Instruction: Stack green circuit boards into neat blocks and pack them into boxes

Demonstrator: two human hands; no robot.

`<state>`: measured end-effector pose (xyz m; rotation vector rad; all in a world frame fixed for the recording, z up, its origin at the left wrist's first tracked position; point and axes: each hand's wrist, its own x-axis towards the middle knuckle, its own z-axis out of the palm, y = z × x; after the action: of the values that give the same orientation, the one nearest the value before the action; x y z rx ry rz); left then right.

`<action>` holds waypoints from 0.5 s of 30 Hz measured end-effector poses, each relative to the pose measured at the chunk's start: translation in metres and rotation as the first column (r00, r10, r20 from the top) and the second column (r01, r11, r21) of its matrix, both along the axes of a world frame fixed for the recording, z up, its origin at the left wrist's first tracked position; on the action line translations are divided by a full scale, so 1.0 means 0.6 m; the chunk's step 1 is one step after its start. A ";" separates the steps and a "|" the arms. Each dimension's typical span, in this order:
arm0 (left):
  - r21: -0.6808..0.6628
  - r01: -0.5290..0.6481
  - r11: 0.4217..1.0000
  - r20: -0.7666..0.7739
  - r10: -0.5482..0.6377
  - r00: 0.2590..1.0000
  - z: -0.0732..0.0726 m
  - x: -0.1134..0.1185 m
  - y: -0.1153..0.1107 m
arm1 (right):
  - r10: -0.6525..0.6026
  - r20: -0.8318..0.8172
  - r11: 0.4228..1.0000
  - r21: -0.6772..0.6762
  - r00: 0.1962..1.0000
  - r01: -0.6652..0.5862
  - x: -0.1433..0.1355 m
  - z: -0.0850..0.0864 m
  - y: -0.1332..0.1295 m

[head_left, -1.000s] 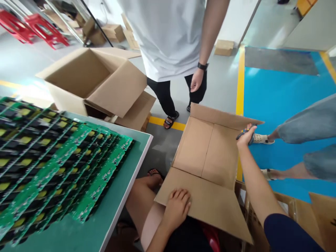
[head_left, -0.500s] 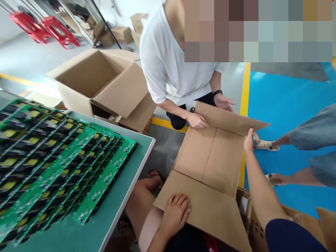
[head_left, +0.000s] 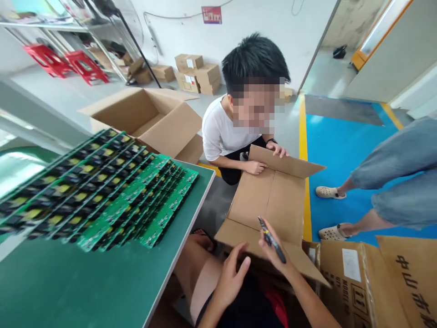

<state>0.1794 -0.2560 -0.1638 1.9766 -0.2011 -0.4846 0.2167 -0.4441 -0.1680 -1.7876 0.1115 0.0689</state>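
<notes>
A cardboard box (head_left: 252, 193) lies in front of me with its near and far flaps folded outward and two panels meeting at a centre seam. Over its near side, my right hand (head_left: 277, 251) is closed around a dark utility knife (head_left: 273, 241) with a yellow part, its tip pointing up and away. My left hand (head_left: 232, 273) is beside the near flap (head_left: 297, 257), fingers apart and holding nothing. Whether it touches the flap is unclear. Across from me, a co-worker's two hands (head_left: 256, 167) rest on the far flap (head_left: 290, 161).
On my left, a green table (head_left: 102, 282) bears stacked green circuit boards (head_left: 136, 200). Behind it stands a large open carton (head_left: 170, 130). Printed cartons (head_left: 344, 273) crowd my right side. Another person's legs (head_left: 396, 177) are on the blue floor. Red stools (head_left: 85, 66) stand farther back.
My right hand has come from the far flap back toward me with the knife. My left hand has lifted from the near flap. The co-worker's other hand now rests on the far flap.
</notes>
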 end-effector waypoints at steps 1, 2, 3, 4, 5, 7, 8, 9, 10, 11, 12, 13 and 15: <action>-0.132 -0.030 0.991 -0.051 0.023 0.998 0.019 -0.011 0.005 | 0.105 0.088 0.991 -0.097 0.991 -0.096 -0.009 0.026 0.030; -0.285 -0.065 0.956 -0.110 0.035 0.993 0.040 -0.024 0.011 | 0.189 0.174 0.966 -0.212 0.966 -0.150 -0.018 0.051 0.059; -0.430 -0.116 0.895 -0.167 0.047 0.985 0.062 -0.037 0.018 | 0.245 0.264 0.937 -0.312 0.933 -0.158 -0.026 0.075 0.087; -0.533 -0.173 0.828 -0.215 0.066 0.974 0.084 -0.051 0.025 | 0.288 0.349 0.910 -0.389 0.892 -0.142 -0.035 0.097 0.113; -0.580 -0.231 0.781 -0.251 0.098 0.963 0.105 -0.064 0.033 | 0.321 0.433 0.894 -0.433 0.843 -0.118 -0.044 0.117 0.138; -0.584 -0.308 0.751 -0.283 0.167 0.944 0.138 -0.088 0.050 | 0.368 0.579 0.889 -0.448 0.728 -0.093 -0.060 0.150 0.183; -0.585 -0.332 0.740 -0.290 0.192 0.938 0.150 -0.099 0.059 | 0.397 0.625 0.887 -0.449 0.672 -0.106 -0.067 0.165 0.202; -0.589 -0.347 0.730 -0.290 0.209 0.934 0.158 -0.110 0.068 | 0.436 0.655 0.878 -0.460 0.618 -0.132 -0.072 0.179 0.220; -0.591 -0.362 0.721 -0.287 0.231 0.930 0.163 -0.119 0.078 | 0.480 0.670 0.862 -0.481 0.567 -0.161 -0.074 0.193 0.235; -0.584 -0.389 0.712 -0.281 0.271 0.920 0.166 -0.129 0.088 | 0.533 0.670 0.836 -0.513 0.516 -0.196 -0.075 0.207 0.248; -0.571 -0.425 0.702 -0.273 0.325 0.905 0.169 -0.139 0.099 | 0.598 0.650 0.795 -0.556 0.469 -0.244 -0.073 0.222 0.258; -0.560 -0.467 0.684 -0.257 0.392 0.883 0.172 -0.149 0.112 | 0.658 0.621 0.750 -0.594 0.426 -0.291 -0.070 0.237 0.265; -0.578 -0.540 0.612 -0.199 0.536 0.820 0.185 -0.172 0.143 | 0.742 0.556 0.670 -0.645 0.375 -0.368 -0.058 0.264 0.269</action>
<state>0.0761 -0.1702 -0.0531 1.2826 0.2327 -0.0015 0.1821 -0.2826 -0.0095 -2.0433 -1.2940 -0.2908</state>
